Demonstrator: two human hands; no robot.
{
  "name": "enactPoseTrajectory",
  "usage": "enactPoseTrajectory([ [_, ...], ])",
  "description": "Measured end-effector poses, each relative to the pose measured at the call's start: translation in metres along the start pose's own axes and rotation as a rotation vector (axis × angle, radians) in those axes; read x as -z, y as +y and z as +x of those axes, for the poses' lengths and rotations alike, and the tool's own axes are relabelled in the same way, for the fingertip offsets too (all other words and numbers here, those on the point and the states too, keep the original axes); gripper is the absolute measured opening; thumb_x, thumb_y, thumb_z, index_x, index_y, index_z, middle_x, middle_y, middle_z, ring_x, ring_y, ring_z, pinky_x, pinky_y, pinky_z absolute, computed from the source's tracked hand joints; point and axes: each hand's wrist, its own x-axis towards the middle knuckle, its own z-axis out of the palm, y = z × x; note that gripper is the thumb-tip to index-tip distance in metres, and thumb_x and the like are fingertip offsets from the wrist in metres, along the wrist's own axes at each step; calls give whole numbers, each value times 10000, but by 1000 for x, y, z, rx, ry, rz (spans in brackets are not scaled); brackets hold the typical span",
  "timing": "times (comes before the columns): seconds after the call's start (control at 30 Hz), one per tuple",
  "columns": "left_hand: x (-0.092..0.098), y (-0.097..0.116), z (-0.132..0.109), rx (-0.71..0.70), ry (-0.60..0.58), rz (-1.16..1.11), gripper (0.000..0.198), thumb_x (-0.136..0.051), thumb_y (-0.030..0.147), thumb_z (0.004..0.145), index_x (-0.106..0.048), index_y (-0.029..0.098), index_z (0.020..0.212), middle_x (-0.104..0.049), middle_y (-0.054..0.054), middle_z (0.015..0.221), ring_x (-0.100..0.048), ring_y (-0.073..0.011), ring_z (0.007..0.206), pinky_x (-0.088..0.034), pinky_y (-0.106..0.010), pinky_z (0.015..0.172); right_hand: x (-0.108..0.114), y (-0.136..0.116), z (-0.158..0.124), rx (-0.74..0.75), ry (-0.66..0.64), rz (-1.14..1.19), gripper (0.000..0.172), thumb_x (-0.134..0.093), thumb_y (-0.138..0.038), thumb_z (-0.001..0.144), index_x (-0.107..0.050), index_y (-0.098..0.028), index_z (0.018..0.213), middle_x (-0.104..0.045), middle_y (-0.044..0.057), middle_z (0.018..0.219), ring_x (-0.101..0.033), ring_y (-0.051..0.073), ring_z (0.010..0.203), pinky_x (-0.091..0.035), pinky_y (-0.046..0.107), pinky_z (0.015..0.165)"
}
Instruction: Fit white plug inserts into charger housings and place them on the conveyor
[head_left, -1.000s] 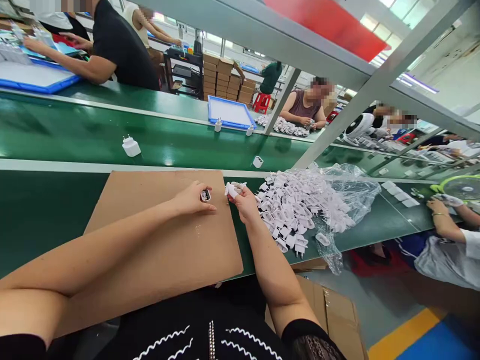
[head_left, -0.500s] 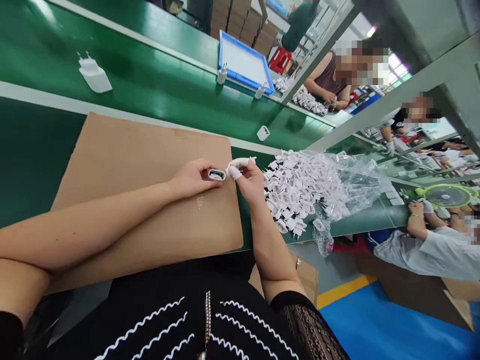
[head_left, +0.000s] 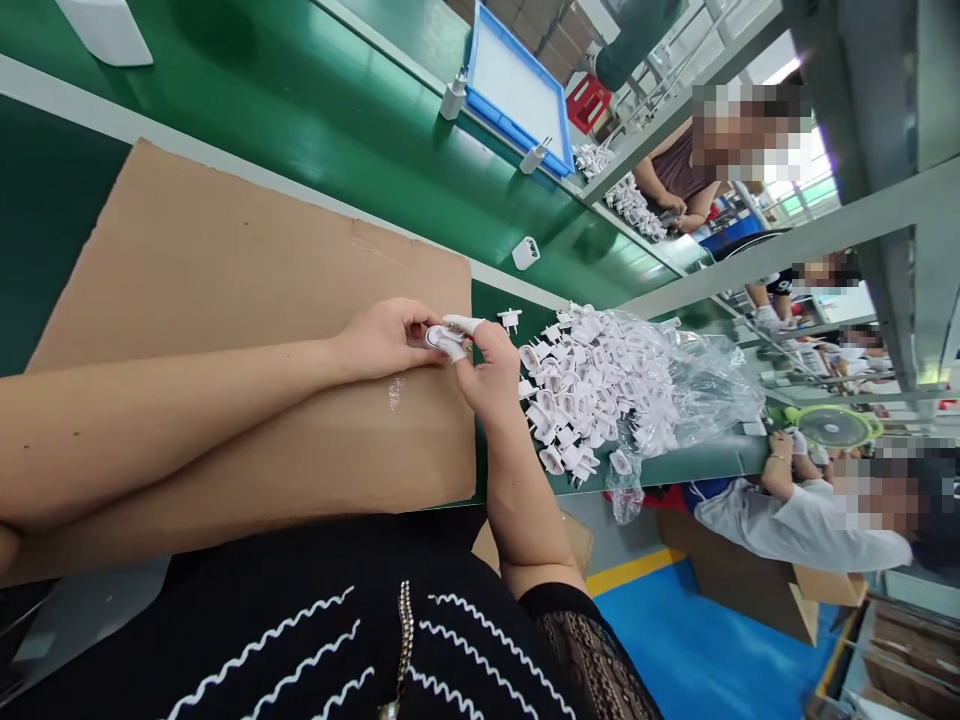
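Note:
Over the cardboard sheet [head_left: 300,260], my left hand [head_left: 382,340] is closed around a white charger housing [head_left: 431,337], its end pointing right. My right hand [head_left: 487,360] wears white finger covers on thumb and forefinger. Those two fingertips pinch together at the housing's end and touch it. Whatever lies between them is hidden. Just beyond my right hand, a loose white plug cap [head_left: 510,318] with pins lies on the green bench. To the right is a heap of white plug caps [head_left: 581,385], partly in a clear plastic bag [head_left: 712,385].
Farther back on the green belt [head_left: 360,150] sits a white housing [head_left: 526,253]. Two chargers with pins [head_left: 454,97] stand beside a blue-rimmed tray [head_left: 517,90]. A large white charger [head_left: 109,30] is at upper left. Co-workers sit at right, near a green fan [head_left: 832,428].
My right fingertips have moved left onto the housing's end, which faced me open before. My left hand has tilted the housing. The view has shifted with my head.

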Motion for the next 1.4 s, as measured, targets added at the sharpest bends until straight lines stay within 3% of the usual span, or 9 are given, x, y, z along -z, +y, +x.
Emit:
enactPoseTrajectory([
  [0.43, 1, 3, -2, -28, 1, 24, 424, -785, 547, 738, -751, 214, 998, -702, -17, 921, -650, -241, 906, -507, -325, 815, -1, -8, 3, -67, -28, -15, 242, -551, -137, 908, -655, -239, 1100, -699, 56, 1007, -602, 238, 968, -503, 379, 879],
  [0.63, -1, 10, -12, -279, 18, 497, 349, -554, 458, 980, -682, 166, 1121, -695, -112, 1053, -619, -281, 997, -502, -365, 801, -3, -6, 5, -62, -8, -130, 178, -536, -68, 794, -577, -230, 857, -609, 25, 812, -555, 220, 802, -470, 347, 753],
  [0.77, -5, 14, -18, -335, 21, 743, 443, -484, 466, 1018, -654, 98, 1197, -669, -196, 1040, -600, -334, 1001, -500, -423, 800, -10, -1, 1, -115, 12, -19, 117, -597, -155, 840, -625, -235, 920, -664, 28, 868, -595, 215, 835, -499, 347, 798],
  [0.9, -3, 14, -17, -203, 14, 561, 375, -542, 470, 984, -686, 165, 1149, -671, -116, 1035, -630, -272, 932, -483, -352, 708, -15, -1, -2, -145, 79, 94, 234, -606, -255, 911, -666, -238, 1136, -699, 33, 950, -632, 204, 887, -506, 355, 890],
  [1.0, 9, 10, 1, -55, 5, 336, 377, -650, 542, 896, -719, 216, 1072, -674, -42, 986, -626, -201, 823, -465, -298, 687, -7, 5, 3, -219, 154, 160, 461, -575, -376, 971, -533, -238, 1409, -689, 65, 1137, -646, 202, 1005, -492, 373, 986],
  [1.1, 36, 1, 41, 36, 176, 334, 446, -660, 562, 881, -721, 172, 1088, -683, -58, 988, -599, -193, 824, -449, -298, 730, 4, 20, 6, -353, 235, -162, 509, -523, -419, 1001, -497, -194, 1456, -581, 169, 1352, -528, 292, 1280, -388, 486, 1112],
  [1.17, 59, -9, 73, 97, 299, 436, 459, -644, 542, 895, -714, 142, 1109, -677, -88, 1044, -592, -208, 875, -440, -309, 763, 8, 31, 6, -466, 148, -417, 479, -533, -381, 991, -536, -172, 1423, -526, 218, 1409, -421, 366, 1384, -296, 582, 1147],
  [1.3, 100, -29, 123, 232, 436, 585, 421, -637, 472, 887, -709, 115, 1098, -661, -154, 1145, -599, -298, 1035, -457, -365, 847, 8, 45, 4, -570, -103, -564, 469, -510, -157, 935, -572, -222, 1395, -608, 157, 1273, -547, 324, 1233, -230, 583, 1165],
  [1.4, 112, -34, 136, 354, 432, 625, 419, -657, 468, 853, -706, 129, 1094, -671, -180, 1153, -594, -367, 1094, -474, -431, 906, 8, 46, 5, -546, -104, -515, 540, -469, -51, 876, -611, -269, 1349, -628, 93, 1141, -604, 246, 1087, -267, 479, 1160],
])
